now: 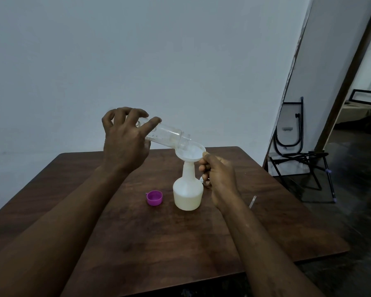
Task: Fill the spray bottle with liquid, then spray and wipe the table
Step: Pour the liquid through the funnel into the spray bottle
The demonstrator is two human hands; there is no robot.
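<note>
On table (116, 232): one spray bottle (187, 191), one cap (154, 197).

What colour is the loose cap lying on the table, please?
Magenta; the cap shows best in the head view.

A single head-worn wide-angle view looks forward and down, close over the dark brown wooden table (159, 243), facing a pale wall (137, 61).
</note>
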